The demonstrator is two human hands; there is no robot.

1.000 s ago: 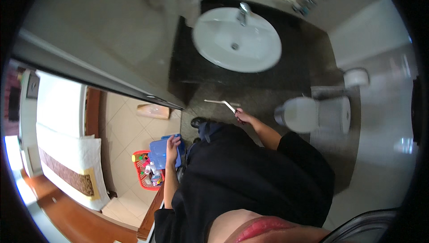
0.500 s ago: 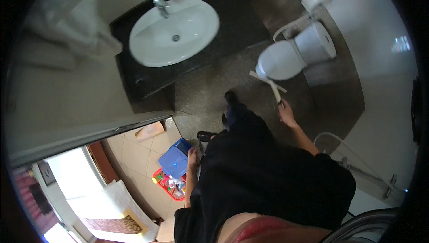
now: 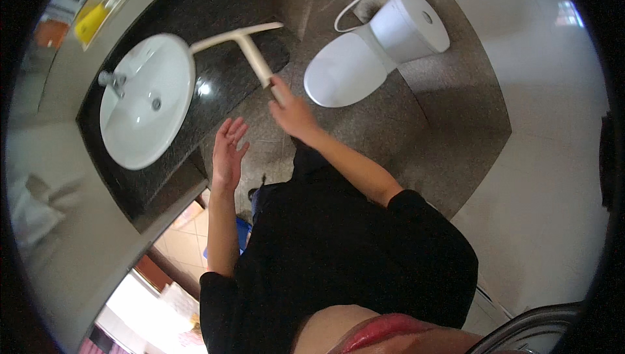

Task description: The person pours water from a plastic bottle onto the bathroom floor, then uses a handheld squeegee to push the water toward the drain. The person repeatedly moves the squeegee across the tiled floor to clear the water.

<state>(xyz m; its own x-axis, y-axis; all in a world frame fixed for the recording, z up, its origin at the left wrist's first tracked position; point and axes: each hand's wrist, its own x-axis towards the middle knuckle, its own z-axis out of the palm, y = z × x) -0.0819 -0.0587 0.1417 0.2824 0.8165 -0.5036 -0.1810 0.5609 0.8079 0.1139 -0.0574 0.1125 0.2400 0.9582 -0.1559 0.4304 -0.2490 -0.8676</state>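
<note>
T-shaped tool (image 3: 255, 60) held before the counter (image 3: 224, 81)

The right hand (image 3: 296, 116) is closed around the tool's handle, its pale crossbar lying between sink (image 3: 168, 77) and toilet (image 3: 345, 71) in view, contact with the counter unclear; the left hand (image 3: 228, 155), near, is released, fingers parted; far left, the sink's bowl shows its drain (image 3: 155, 103); at right, the toilet's lid is down
</note>
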